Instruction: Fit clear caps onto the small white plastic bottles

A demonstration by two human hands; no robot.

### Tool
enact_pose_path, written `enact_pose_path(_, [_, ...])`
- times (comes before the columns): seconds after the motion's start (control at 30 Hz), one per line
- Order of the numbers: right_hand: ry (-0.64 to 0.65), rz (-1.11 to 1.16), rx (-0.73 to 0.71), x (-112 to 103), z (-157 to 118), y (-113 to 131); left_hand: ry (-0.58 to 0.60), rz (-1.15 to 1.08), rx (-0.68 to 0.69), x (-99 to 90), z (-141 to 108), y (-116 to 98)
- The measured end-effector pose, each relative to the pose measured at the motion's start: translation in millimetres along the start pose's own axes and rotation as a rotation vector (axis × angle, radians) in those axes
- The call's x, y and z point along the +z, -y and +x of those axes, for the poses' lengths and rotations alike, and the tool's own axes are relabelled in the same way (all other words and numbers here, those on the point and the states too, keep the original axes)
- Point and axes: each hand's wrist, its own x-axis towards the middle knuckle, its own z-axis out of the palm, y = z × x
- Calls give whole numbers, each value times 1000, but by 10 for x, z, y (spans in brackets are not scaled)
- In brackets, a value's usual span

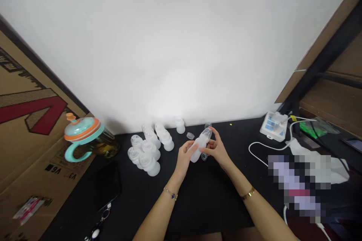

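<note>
A small white bottle (198, 150) with a clear cap (207, 132) is tilted between my two hands above the black table. My left hand (186, 154) wraps round the bottle body from the left. The fingers of my right hand (217, 147) grip it near the neck and the clear cap. Another clear piece (204, 156) shows just below my right fingers, and one more (208, 124) stands behind the cap. A clear oval piece (190, 135) lies behind my left hand. Several white bottles (149, 164) with clear tops stand together to the left. One bottle (180, 125) stands apart near the wall.
On the left are a glass pitcher (83, 129) with a turquoise lid, a black phone (109, 184), a keychain (105, 214) and a cardboard box (22, 150). To the right are a clear plastic case (273, 126), a white cable (256, 144) and white tissue (336, 169).
</note>
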Motion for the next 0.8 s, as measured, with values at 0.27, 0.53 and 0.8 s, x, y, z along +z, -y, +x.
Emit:
enact_pose_path(0.27, [-47, 3, -46, 26, -29, 38, -9, -27, -3, 37, -30, -49])
enact_pose_path(0.53, [-83, -9, -25, 28, -30, 46, -9, 5, 5, 23, -13, -46])
enact_pose_path(0.8, [-75, 25, 24, 44, -47, 123, 10, 71, 66, 18, -39, -39])
